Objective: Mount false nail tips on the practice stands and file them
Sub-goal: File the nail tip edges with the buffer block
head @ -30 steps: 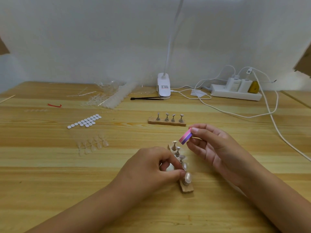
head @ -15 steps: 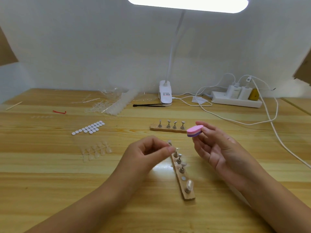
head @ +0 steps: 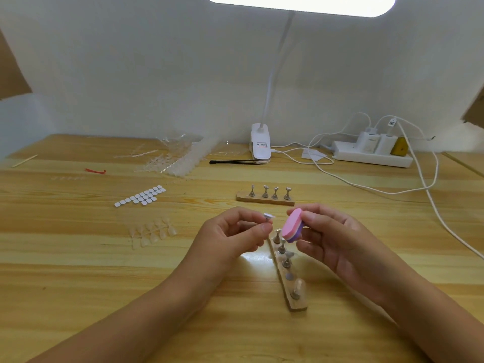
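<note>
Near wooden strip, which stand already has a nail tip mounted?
The stand at the end of the near strip closest to the person: it alone carries a pale nail tip. The three stands farther along show bare metal heads.

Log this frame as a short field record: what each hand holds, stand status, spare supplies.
left hand: pinches a metal stand peg with a nail tip, lifted off the base
right hand: grips a pink and purple buffer block
near stand: one slot vacant, one tip mounted at the near end
far stand: four bare pegs
supplies: adhesive tabs, loose nail tips
</note>
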### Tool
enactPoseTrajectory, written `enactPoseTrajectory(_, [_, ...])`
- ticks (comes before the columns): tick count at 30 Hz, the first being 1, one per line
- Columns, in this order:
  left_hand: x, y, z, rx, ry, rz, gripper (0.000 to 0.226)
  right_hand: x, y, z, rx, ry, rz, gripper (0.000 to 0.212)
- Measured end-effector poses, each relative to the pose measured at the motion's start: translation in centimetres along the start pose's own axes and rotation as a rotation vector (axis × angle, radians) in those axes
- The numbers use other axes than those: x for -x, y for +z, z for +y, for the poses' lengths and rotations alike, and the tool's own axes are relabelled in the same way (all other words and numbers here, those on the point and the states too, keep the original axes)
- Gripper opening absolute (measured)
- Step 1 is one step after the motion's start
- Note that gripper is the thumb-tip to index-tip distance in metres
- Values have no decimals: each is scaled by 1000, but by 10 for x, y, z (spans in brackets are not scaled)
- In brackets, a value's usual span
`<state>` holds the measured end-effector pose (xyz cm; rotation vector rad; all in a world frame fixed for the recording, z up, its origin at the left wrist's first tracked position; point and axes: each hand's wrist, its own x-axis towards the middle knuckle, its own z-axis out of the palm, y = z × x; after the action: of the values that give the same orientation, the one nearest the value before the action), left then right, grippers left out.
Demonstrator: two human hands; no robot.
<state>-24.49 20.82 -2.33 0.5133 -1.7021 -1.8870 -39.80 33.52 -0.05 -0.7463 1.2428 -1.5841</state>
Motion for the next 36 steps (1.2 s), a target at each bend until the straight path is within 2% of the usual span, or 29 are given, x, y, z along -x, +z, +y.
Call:
enactPoseTrajectory(3, [2, 2, 0, -50, 8, -33, 11, 1, 5, 2, 83, -2, -51, 19])
enactPoseTrajectory(7, [3, 1, -1, -101, 59, -54, 10, 1, 6, 2, 58, -72, 31, 25])
enactPoseTrajectory(11, [4, 2, -1, -122, 107, -72, 6, 5, 9, 3, 145, -55, -84, 26])
enactPoseTrajectory(15, [3, 1, -2, -150, 136, -71, 7, 3, 8, 3, 104, -121, 34, 22])
enactPoseTrajectory(20, [3, 2, -4, -200, 168, -80, 4, 7, 10, 3, 189, -116, -67, 23])
enactPoseTrajectory(25, [4, 3, -5, -220, 183, -93, 3, 3, 6, 1, 99, -142, 33, 21])
enactPoseTrajectory(29, [3, 2, -6, -203, 190, -78, 3, 7, 7, 0, 185, -96, -89, 25])
enactPoseTrajectory(34, [4, 3, -4, -169, 181, -78, 5, 5, 6, 1, 127, -138, 51, 21])
enactPoseTrajectory(36, [4, 3, -4, -181, 181, -81, 6, 6, 6, 2, 145, -125, -4, 19])
